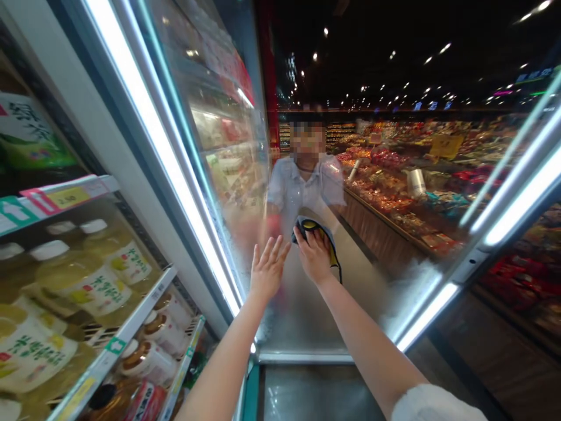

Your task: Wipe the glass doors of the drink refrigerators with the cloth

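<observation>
- Just off centre, toward 4 o'clock on my feed: grey-and-yellow cloth (pixel 329 227), lying against the glass pane (pixel 302 327).
- Right hand (pixel 314 251), 5 o'clock from centre: fingers bent over the cloth, holding it, small gaps between them.
- Left hand (pixel 267 272), about 6 o'clock: bare, fingers slightly apart and stretched up the pane; contact I cannot tell.
- 1 o'clock: figure in a pale shirt (pixel 302 190), reflected or behind the glass, I can't say.
- 8 o'clock: shelved bottles (pixel 94 286), white-capped, yellowish; smaller jars (pixel 151 359) toward 7.
- 10 o'clock: bright light strip (pixel 131 88).
- 3 o'clock: goods display (pixel 394 202), blurred.
</observation>
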`<state>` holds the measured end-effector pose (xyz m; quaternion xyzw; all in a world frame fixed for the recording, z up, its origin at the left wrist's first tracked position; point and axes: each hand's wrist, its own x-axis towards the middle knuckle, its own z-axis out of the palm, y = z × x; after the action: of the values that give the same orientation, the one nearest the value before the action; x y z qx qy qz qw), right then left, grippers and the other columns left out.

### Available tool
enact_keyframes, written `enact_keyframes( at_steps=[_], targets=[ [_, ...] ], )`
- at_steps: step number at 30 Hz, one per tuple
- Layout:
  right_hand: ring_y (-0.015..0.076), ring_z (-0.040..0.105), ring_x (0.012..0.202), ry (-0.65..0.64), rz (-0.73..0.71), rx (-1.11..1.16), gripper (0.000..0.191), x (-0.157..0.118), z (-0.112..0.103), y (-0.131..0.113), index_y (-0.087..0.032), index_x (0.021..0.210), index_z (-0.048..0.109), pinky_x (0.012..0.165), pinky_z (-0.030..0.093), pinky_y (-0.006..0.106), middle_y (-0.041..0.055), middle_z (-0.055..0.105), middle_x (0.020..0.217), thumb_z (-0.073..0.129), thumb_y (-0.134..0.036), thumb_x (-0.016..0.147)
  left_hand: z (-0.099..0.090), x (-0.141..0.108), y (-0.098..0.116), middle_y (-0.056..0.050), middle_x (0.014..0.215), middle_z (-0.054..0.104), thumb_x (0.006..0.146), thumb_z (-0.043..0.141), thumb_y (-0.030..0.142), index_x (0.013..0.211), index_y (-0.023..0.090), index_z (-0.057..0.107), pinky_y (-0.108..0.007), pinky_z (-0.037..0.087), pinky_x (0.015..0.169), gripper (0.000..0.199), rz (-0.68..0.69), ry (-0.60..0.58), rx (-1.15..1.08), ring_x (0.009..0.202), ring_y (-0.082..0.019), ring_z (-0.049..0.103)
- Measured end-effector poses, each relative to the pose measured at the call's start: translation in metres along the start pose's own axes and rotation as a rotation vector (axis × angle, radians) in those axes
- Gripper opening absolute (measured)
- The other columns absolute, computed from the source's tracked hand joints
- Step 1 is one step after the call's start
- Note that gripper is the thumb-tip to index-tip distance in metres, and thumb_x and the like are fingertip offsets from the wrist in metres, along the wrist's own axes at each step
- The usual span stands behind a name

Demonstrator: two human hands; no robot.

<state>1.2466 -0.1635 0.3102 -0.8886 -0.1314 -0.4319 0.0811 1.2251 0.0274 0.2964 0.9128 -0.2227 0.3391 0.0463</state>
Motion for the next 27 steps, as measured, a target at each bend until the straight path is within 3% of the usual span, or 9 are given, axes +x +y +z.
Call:
enact_keyframes(
  at_steps=[3, 6, 9, 12, 14, 17, 20, 23, 27],
  targets=[
    [0.0268, 0.058, 0.129, -0.063, -0.068, -0.02, 0.053, -0.026, 0.001, 0.011, -0.034, 0.151, 0.052, 0.116, 0.039, 0.044, 0.0085, 0.068, 0.135, 0.048, -0.018, 0.101, -0.003, -0.004, -0.019, 0.0, 0.167, 0.031, 0.098, 0.044, 0.015, 0.162, 0.036, 0.024, -0.054, 0.002, 0.131, 0.07, 0.013, 0.012, 0.003, 0.156, -0.024, 0.026],
    [0.0293, 0.056, 0.133, -0.01, 0.045, -0.029, 0.051, -0.023, -0.004, 0.021, -0.033, 0.15, 0.053, 0.117, 0.038, 0.047, 0.0094, 0.063, 0.143, 0.044, -0.019, 0.102, -0.006, -0.009, -0.036, 0.0, 0.168, 0.026, 0.098, 0.044, 0.015, 0.162, 0.036, 0.022, -0.054, 0.003, 0.131, 0.071, 0.0, 0.017, 0.007, 0.157, -0.024, 0.023],
    [0.0335, 0.046, 0.142, 0.082, 0.19, -0.004, 0.052, 0.009, -0.005, 0.001, -0.028, 0.156, 0.045, 0.119, 0.034, 0.054, 0.0128, 0.049, 0.157, 0.042, -0.027, 0.104, -0.008, -0.014, -0.047, -0.001, 0.17, 0.021, 0.098, 0.046, 0.016, 0.163, 0.034, 0.02, -0.053, 0.009, 0.131, 0.072, -0.03, 0.03, -0.005, 0.158, -0.026, 0.02],
    [0.0349, 0.043, 0.144, 0.083, 0.174, 0.014, 0.055, 0.031, 0.002, -0.035, -0.028, 0.159, 0.04, 0.12, 0.031, 0.058, 0.0138, 0.045, 0.16, 0.042, -0.03, 0.104, -0.009, -0.018, -0.054, -0.002, 0.17, 0.019, 0.097, 0.045, 0.015, 0.163, 0.031, 0.022, -0.052, 0.013, 0.131, 0.071, -0.057, 0.038, -0.005, 0.158, -0.026, 0.018],
    [0.0332, 0.047, 0.141, 0.012, 0.06, 0.014, 0.055, 0.025, 0.008, -0.049, -0.031, 0.158, 0.042, 0.12, 0.033, 0.056, 0.0124, 0.052, 0.154, 0.046, -0.027, 0.103, -0.009, -0.021, -0.059, -0.002, 0.17, 0.02, 0.098, 0.043, 0.014, 0.162, 0.031, 0.025, -0.052, 0.013, 0.13, 0.069, -0.061, 0.036, -0.002, 0.159, -0.025, 0.018],
    [0.0276, 0.053, 0.136, -0.099, -0.1, 0.008, 0.056, 0.002, 0.011, -0.044, -0.036, 0.153, 0.048, 0.118, 0.037, 0.047, 0.0077, 0.064, 0.142, 0.047, -0.017, 0.101, -0.008, -0.027, -0.068, -0.003, 0.17, 0.021, 0.099, 0.042, 0.015, 0.162, 0.031, 0.026, -0.055, 0.013, 0.13, 0.067, -0.076, 0.038, -0.004, 0.159, -0.026, 0.017],
    [0.0278, 0.054, 0.135, -0.042, -0.001, -0.011, 0.054, 0.0, 0.008, -0.033, -0.034, 0.151, 0.052, 0.118, 0.037, 0.047, 0.0082, 0.064, 0.141, 0.045, -0.015, 0.101, -0.007, -0.033, -0.074, -0.004, 0.17, 0.021, 0.1, 0.044, 0.016, 0.162, 0.03, 0.025, -0.057, 0.011, 0.13, 0.067, -0.089, 0.04, -0.007, 0.159, -0.028, 0.015],
    [0.0324, 0.047, 0.141, 0.054, 0.123, 0.0, 0.052, 0.025, 0.008, -0.047, -0.029, 0.155, 0.047, 0.12, 0.033, 0.054, 0.0118, 0.054, 0.152, 0.043, -0.022, 0.103, -0.006, -0.038, -0.077, -0.004, 0.17, 0.022, 0.1, 0.044, 0.017, 0.162, 0.029, 0.026, -0.058, 0.009, 0.13, 0.066, -0.092, 0.048, 0.001, 0.159, -0.028, 0.013],
    [0.0324, 0.047, 0.142, -0.035, -0.023, 0.029, 0.053, 0.041, 0.014, -0.082, -0.031, 0.157, 0.043, 0.118, 0.036, 0.054, 0.0111, 0.055, 0.153, 0.043, -0.025, 0.104, -0.007, -0.043, -0.079, -0.005, 0.169, 0.022, 0.1, 0.044, 0.016, 0.162, 0.026, 0.027, -0.057, 0.008, 0.13, 0.065, -0.111, 0.054, 0.027, 0.159, -0.027, 0.013]
  ],
)
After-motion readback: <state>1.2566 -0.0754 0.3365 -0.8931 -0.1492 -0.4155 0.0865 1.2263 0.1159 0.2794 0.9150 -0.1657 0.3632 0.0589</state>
